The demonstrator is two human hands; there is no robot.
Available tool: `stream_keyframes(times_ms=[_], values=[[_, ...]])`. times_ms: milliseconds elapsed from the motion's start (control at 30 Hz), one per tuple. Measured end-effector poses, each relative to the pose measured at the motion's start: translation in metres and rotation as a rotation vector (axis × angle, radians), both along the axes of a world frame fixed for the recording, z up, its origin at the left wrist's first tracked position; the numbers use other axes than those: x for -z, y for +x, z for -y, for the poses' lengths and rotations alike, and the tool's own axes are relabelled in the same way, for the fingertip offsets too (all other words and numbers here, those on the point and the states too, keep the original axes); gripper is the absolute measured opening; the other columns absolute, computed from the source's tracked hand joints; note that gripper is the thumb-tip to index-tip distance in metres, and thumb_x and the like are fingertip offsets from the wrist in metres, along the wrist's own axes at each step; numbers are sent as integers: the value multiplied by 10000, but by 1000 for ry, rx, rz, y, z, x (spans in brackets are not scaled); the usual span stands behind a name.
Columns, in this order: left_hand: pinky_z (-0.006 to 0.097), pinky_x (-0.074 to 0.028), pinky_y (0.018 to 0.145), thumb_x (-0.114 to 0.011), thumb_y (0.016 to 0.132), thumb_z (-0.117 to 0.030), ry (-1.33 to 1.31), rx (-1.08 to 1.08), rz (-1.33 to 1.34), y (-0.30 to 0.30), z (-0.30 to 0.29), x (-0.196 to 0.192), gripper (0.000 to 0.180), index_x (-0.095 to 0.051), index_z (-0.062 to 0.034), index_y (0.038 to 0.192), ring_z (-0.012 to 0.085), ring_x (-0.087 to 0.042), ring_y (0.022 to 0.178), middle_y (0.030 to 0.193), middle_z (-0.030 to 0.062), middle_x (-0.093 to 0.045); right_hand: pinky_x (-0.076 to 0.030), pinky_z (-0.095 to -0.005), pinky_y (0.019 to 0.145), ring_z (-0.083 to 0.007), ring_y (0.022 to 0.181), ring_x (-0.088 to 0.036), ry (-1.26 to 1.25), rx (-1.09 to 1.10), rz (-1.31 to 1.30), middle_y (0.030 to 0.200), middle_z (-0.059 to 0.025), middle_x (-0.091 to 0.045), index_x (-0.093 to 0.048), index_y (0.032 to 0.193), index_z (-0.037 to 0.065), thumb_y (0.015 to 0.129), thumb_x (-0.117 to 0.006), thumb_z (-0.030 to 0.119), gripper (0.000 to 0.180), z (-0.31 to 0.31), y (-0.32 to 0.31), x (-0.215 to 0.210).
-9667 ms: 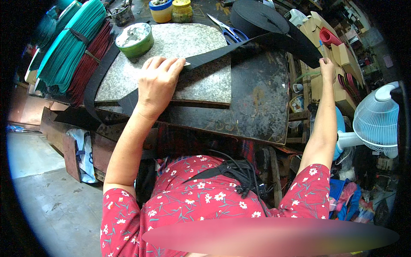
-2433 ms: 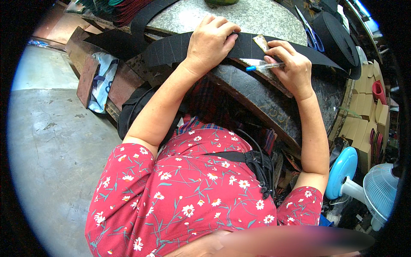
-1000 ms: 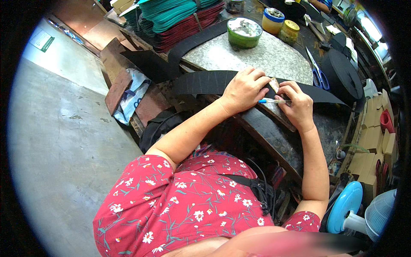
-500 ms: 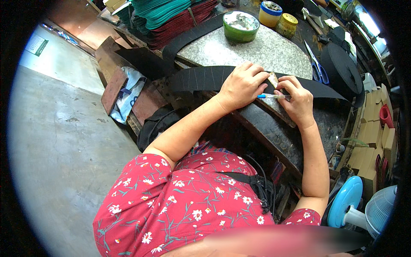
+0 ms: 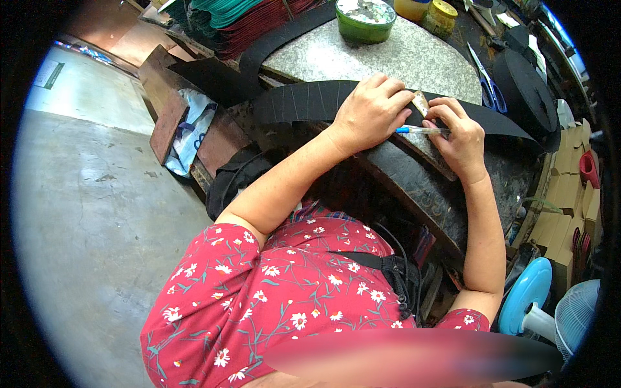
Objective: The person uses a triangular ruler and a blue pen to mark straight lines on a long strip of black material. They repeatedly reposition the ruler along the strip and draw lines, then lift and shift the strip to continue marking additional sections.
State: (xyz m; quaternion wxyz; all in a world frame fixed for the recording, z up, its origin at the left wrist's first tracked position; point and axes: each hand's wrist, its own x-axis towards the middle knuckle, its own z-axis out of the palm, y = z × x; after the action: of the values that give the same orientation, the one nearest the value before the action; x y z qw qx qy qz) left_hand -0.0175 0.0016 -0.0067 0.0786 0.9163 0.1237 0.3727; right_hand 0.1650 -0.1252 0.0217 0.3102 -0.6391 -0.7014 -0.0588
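Note:
A long black strip (image 5: 304,101) with thin pale lines across it lies along the near edge of a grey stone slab (image 5: 414,55). My left hand (image 5: 372,111) presses flat on the strip and pins a small tan template (image 5: 421,103) with its fingertips. My right hand (image 5: 460,137) grips a pen with a blue cap (image 5: 420,130), its tip at the template's edge on the strip. The strip runs on to the right toward a black roll (image 5: 527,87).
A green bowl (image 5: 365,16) and two yellow-lidded jars (image 5: 440,13) stand at the slab's far side. Blue-handled scissors (image 5: 488,87) lie to the right. Stacked green and red strips (image 5: 239,19) sit at the back left. A blue fan (image 5: 537,304) stands lower right, cardboard boxes (image 5: 569,200) beside it.
The view has drifted slightly; both hands stay on the strip. Since 2.4 s ago the hands have moved left along the strip, with more marked lines showing behind them.

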Motion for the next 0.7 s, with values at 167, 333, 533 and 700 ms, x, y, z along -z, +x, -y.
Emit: stream_keyframes(times_ms=[167,333,533,700], values=[[414,-518,925,-753,853,-173,8,4,19,0,-1,-1,288,-693,-62,1112,304,-628,1019,1114,103,-667,-572,-370,720,-265,847,-727,-4,9,0,1076,-16,-706,-695,930,113,852,-780,180,133,0,1,0],[412,-513,901,-757,840,-198,44,2,38,2,-2,1,246,-688,-73,1039,293,-619,996,1037,86,-646,-572,-369,723,-268,849,-728,6,0,5,1069,-21,-707,-697,931,108,852,-779,177,133,0,0,-1],[413,-512,889,-759,838,-217,64,5,51,3,-5,4,230,-687,-78,1007,291,-617,987,1002,79,-638,-571,-369,727,-267,856,-730,6,-2,6,1069,-24,-709,-702,937,107,859,-773,182,129,0,1,-1],[415,-513,889,-762,837,-220,57,15,58,2,-5,3,227,-690,-78,998,292,-617,988,1004,77,-641,-571,-368,726,-265,861,-729,-14,4,-12,1068,-22,-709,-705,937,111,869,-765,190,120,0,0,-1]])
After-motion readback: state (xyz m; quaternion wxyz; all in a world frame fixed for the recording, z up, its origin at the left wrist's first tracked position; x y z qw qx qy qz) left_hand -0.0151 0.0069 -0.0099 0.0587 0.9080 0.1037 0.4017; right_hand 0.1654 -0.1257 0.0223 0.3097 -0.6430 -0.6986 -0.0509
